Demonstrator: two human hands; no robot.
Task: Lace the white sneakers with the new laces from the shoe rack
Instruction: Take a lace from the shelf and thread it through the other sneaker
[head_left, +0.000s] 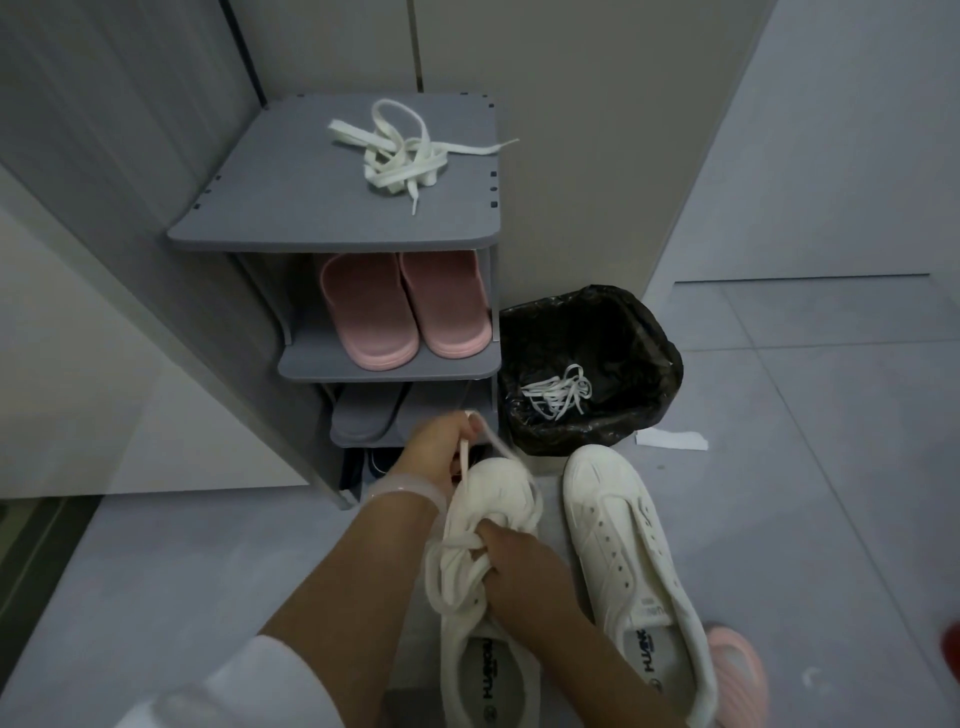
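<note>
White sneaker (485, 525) on floor before rack (332, 208): left hand (441, 447) pinches lace (465, 467) taut above toe; right hand (511, 564) grips lace at eyelets. Spare lace (400, 150) lies atop rack.

Dim, flat indoor light, soft shadows, mild grain, wide-angle bending at edges, blurred lower corners

The sneakers (618, 540) are looking like matt white cloth. The bin liner (587, 332) at centre right is showing glossy, crinkled black plastic; the shoe rack (291, 208) is appearing matt grey.
</note>
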